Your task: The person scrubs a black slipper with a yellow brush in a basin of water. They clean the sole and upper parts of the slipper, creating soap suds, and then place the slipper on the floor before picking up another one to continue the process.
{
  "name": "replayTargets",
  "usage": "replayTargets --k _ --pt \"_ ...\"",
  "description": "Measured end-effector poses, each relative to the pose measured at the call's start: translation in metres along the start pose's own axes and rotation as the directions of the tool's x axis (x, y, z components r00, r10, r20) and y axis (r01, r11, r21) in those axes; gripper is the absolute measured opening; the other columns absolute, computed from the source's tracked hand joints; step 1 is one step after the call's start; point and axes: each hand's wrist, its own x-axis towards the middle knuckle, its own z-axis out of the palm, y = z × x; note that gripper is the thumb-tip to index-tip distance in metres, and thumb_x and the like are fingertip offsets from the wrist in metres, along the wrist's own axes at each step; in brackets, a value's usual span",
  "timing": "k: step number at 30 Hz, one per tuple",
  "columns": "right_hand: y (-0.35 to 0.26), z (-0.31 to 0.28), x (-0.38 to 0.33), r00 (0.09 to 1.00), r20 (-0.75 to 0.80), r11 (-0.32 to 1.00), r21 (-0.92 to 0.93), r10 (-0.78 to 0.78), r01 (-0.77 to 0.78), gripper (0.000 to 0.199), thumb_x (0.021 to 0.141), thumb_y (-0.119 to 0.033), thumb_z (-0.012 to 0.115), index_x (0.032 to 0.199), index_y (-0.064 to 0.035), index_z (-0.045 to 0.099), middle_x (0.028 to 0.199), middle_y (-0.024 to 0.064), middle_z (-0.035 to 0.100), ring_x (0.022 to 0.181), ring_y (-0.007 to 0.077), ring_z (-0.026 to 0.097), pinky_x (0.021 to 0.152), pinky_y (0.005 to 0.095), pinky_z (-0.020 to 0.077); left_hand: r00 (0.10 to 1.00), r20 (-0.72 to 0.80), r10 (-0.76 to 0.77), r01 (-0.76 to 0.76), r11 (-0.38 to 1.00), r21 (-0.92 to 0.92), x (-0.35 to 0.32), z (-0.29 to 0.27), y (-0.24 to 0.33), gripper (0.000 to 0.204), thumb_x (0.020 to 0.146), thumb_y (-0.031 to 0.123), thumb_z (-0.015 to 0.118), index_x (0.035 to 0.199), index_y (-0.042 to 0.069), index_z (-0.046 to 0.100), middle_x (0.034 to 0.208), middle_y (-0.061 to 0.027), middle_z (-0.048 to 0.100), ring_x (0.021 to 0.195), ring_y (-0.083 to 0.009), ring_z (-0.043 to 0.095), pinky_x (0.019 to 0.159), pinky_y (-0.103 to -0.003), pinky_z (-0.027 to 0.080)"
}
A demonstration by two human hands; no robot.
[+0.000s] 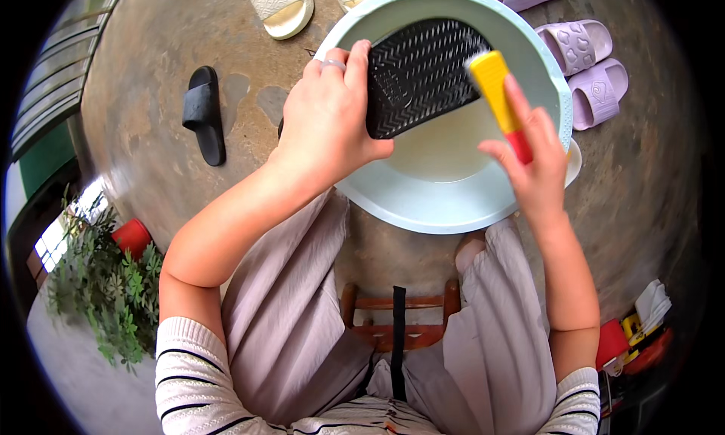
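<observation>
My left hand [328,110] grips a black slipper [427,76] by its near left end, thumb spread along the lower edge. The slipper is tilted with its grooved sole facing up, over a pale blue basin [438,214]. Cloudy water [442,152] lies in the basin below it. My right hand [540,159] is closed round the handle of a yellow and red scrubbing brush [495,91]. Its white bristles are at the right end of the sole; whether they touch it I cannot tell. The slipper's strap side is hidden.
A black slipper [202,118] lies on the concrete floor at left. Cream slippers [281,8] and lilac slippers [596,95] lie around the basin. A wooden stool [400,333] is between my legs. A leafy plant [113,291] stands at left, red and yellow items [630,333] at right.
</observation>
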Motion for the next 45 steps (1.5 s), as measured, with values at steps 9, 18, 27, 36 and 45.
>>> replayTargets --k 9,18,27,36,45 --pt "-0.009 0.006 0.001 0.989 -0.146 1.0 0.001 0.014 -0.014 0.055 0.092 -0.004 0.073 0.144 -0.0208 0.064 0.091 0.0063 0.06 0.065 0.0157 0.056 0.059 0.0299 0.0501 0.977 -0.213 0.02 -0.039 0.995 -0.088 0.001 -0.014 0.017 0.111 0.052 0.031 0.093 0.148 0.006 0.043 0.12 -0.016 0.056 0.098 -0.0355 0.065 0.077 -0.043 0.057" --pt "-0.017 0.006 0.007 0.989 -0.148 0.956 -0.289 0.011 -0.054 0.053 0.087 -0.014 0.077 0.137 -0.0272 0.069 0.083 0.0053 0.052 0.056 0.0196 0.054 0.048 0.035 0.0436 0.985 -0.126 -0.119 0.094 0.977 -0.19 0.011 -0.006 0.017 0.113 0.05 0.03 0.092 0.148 0.006 0.04 0.123 -0.0187 0.054 0.1 -0.0383 0.065 0.079 -0.045 0.057" --pt "-0.031 0.005 -0.003 1.0 -0.004 0.975 -0.221 0.009 -0.009 0.051 0.088 -0.011 0.077 0.137 -0.0226 0.069 0.081 0.0065 0.055 0.059 0.0186 0.054 0.052 0.0346 0.0461 0.979 -0.146 -0.145 0.098 0.952 -0.29 0.007 0.003 0.013 0.109 0.052 0.03 0.09 0.146 0.005 0.041 0.12 -0.0179 0.051 0.103 -0.0389 0.063 0.084 -0.047 0.057" --pt "-0.012 0.02 0.005 0.997 0.008 0.977 -0.196 -0.082 0.081 0.054 0.087 -0.01 0.079 0.137 -0.0266 0.069 0.081 0.0043 0.056 0.058 0.0176 0.055 0.052 0.0337 0.0468 0.953 -0.233 -0.194 0.094 0.919 -0.382 0.019 0.05 0.002 0.111 0.056 0.034 0.09 0.148 0.002 0.036 0.123 -0.021 0.051 0.11 -0.0393 0.061 0.09 -0.046 0.055" --pt "0.013 0.037 0.029 0.983 -0.093 0.935 -0.334 -0.159 0.119 0.053 0.087 -0.015 0.079 0.138 -0.0276 0.068 0.083 0.0044 0.056 0.059 0.0192 0.058 0.053 0.0338 0.0481 0.964 -0.199 -0.178 0.104 0.937 -0.332 0.03 0.057 0.005 0.118 0.057 0.036 0.091 0.152 0.001 0.032 0.135 -0.0233 0.051 0.111 -0.0419 0.063 0.09 -0.047 0.055"
